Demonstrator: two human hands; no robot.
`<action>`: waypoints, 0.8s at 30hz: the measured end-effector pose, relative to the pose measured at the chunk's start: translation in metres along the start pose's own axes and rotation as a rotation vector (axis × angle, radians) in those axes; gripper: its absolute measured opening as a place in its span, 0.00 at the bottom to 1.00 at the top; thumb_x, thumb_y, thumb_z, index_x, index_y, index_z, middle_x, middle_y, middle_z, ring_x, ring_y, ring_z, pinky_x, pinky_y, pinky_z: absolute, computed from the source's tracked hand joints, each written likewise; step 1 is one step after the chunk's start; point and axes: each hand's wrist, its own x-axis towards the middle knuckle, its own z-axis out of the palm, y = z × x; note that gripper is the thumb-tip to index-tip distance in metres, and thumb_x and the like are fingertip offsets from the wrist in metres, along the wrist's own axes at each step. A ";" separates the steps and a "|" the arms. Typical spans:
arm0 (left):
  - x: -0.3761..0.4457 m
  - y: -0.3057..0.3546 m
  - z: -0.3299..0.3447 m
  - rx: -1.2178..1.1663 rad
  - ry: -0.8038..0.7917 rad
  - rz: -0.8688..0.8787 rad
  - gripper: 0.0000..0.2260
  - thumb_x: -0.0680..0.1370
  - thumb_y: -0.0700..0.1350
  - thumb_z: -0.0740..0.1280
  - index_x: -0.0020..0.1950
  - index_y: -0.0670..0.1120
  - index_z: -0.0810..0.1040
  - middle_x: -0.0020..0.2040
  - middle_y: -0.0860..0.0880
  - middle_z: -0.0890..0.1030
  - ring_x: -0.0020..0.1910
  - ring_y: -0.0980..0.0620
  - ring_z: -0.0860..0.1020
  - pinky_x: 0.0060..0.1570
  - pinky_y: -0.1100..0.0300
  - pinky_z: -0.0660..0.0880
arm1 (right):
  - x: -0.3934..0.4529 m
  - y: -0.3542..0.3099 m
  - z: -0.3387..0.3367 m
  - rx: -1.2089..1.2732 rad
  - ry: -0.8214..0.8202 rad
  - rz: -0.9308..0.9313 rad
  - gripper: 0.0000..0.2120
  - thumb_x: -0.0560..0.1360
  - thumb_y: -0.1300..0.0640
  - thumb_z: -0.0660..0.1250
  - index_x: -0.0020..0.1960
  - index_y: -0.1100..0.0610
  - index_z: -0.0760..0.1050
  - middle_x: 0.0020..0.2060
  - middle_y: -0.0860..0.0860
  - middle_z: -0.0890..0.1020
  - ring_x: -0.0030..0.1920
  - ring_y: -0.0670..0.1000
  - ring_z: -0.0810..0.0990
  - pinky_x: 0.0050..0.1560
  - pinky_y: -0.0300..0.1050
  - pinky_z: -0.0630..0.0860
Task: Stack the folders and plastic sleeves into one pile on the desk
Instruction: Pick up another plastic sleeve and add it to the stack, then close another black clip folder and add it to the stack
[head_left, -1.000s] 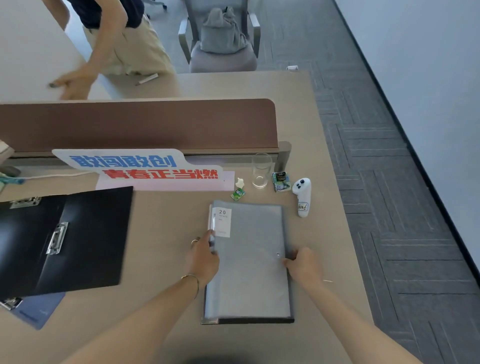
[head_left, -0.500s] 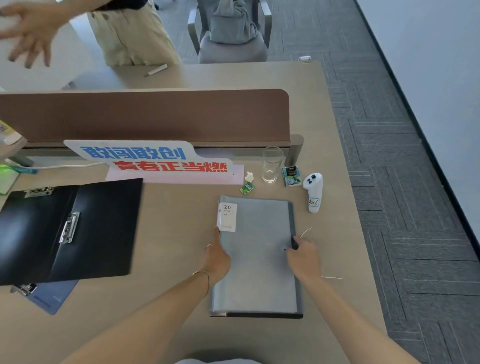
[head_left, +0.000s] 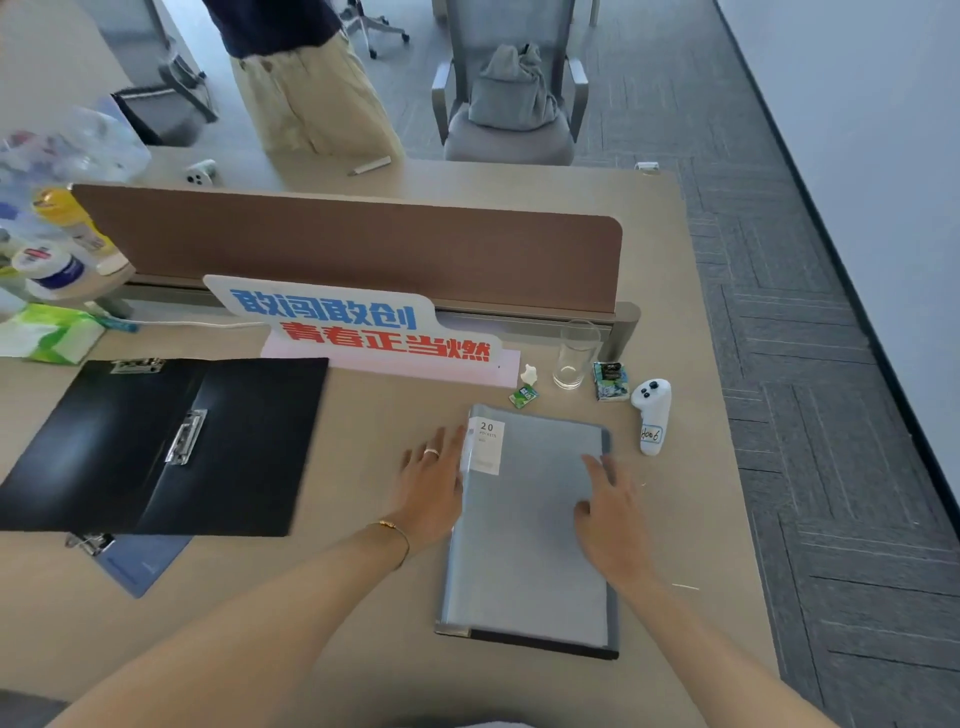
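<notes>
A grey plastic sleeve folder (head_left: 530, 551) with a white "20" label lies on a dark folder on the desk, right of centre. My left hand (head_left: 431, 483) rests flat on the desk against the pile's left edge, fingers spread. My right hand (head_left: 608, 509) lies flat on top of the grey folder, fingers apart. An open black clip folder (head_left: 156, 447) lies to the left, and a blue folder (head_left: 140, 564) pokes out from under its front edge.
Behind the pile stand a drinking glass (head_left: 574, 356), small snack packets (head_left: 610, 381), a white controller (head_left: 652, 415) and a printed sign (head_left: 363, 327). A brown divider (head_left: 353, 249) crosses the desk. A person stands beyond it. The desk's right edge is near the pile.
Both hands have opened and moved up along the grey folder; the right hand now lies flat on its top. The person behind the divider has straightened up.
</notes>
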 end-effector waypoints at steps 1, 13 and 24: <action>-0.002 0.000 -0.008 0.053 0.018 0.020 0.32 0.81 0.43 0.56 0.83 0.50 0.48 0.81 0.41 0.59 0.78 0.41 0.62 0.76 0.43 0.59 | 0.002 -0.008 -0.002 -0.020 0.011 -0.044 0.31 0.72 0.66 0.63 0.74 0.55 0.65 0.73 0.56 0.66 0.72 0.59 0.64 0.65 0.52 0.70; -0.037 -0.067 -0.072 0.230 0.186 -0.005 0.30 0.83 0.49 0.56 0.83 0.51 0.47 0.83 0.44 0.55 0.82 0.42 0.53 0.79 0.38 0.51 | 0.020 -0.144 0.013 -0.177 0.057 -0.387 0.33 0.70 0.64 0.68 0.74 0.53 0.65 0.71 0.53 0.69 0.71 0.57 0.65 0.71 0.54 0.68; -0.094 -0.227 -0.118 0.130 0.229 -0.266 0.29 0.84 0.51 0.54 0.83 0.52 0.46 0.83 0.44 0.55 0.82 0.42 0.53 0.79 0.39 0.50 | 0.005 -0.288 0.117 -0.223 -0.104 -0.497 0.33 0.74 0.59 0.66 0.77 0.50 0.60 0.76 0.50 0.63 0.76 0.53 0.62 0.76 0.52 0.61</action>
